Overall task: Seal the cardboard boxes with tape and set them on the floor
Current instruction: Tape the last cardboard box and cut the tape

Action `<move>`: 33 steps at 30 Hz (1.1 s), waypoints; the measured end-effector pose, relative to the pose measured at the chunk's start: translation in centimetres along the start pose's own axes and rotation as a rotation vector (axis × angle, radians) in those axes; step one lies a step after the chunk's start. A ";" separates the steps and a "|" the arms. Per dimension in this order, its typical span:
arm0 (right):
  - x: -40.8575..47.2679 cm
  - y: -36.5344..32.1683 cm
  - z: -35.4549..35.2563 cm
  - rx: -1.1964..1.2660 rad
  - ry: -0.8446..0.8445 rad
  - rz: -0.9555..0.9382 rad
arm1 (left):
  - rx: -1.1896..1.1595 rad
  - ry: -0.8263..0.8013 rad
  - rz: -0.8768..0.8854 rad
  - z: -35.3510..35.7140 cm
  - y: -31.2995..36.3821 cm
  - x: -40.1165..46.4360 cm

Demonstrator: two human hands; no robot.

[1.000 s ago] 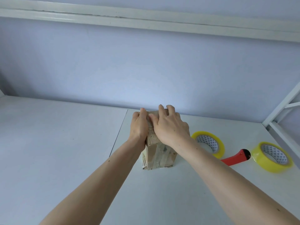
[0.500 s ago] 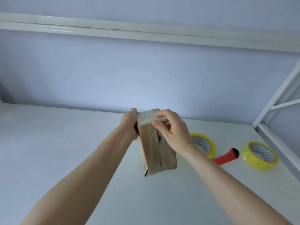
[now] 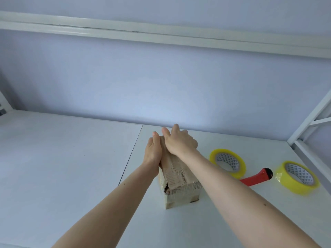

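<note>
One cardboard box (image 3: 179,183) is lying on the white table (image 3: 62,167), its long side running away from the person. Both hands are lying on its far end: the left hand (image 3: 153,151) is pressing flat against the left side, the right hand (image 3: 180,142) is resting on top with fingers loosely spread, neither gripping. Two yellow tape rolls (image 3: 227,162) (image 3: 297,177) are sitting to the right, one red handle (image 3: 256,177) lying between them.
</note>
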State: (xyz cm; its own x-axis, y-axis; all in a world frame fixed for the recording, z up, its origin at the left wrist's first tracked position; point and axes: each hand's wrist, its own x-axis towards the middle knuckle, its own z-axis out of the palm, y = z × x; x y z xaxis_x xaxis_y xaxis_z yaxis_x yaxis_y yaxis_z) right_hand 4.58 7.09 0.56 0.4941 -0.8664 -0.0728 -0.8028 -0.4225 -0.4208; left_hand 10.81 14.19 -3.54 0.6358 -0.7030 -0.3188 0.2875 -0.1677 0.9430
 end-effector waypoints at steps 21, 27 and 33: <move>-1.9 2.1 1.8 -0.169 -0.047 -0.097 | -0.144 0.112 0.014 1.0 -1.3 0.9; -3.9 3.2 1.6 -0.214 -0.075 -0.106 | -0.130 0.136 0.001 1.2 -1.3 0.9; -4.9 3.3 1.4 -0.231 -0.122 -0.136 | -0.121 0.149 -0.020 0.8 -1.3 1.1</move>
State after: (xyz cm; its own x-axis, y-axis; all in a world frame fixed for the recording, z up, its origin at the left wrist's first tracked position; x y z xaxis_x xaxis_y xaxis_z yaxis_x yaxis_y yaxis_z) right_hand -0.03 10.27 -1.74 0.6277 -0.7650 -0.1439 -0.7742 -0.5942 -0.2180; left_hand 10.59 13.07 -5.10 0.7253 -0.5889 -0.3567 0.3795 -0.0903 0.9208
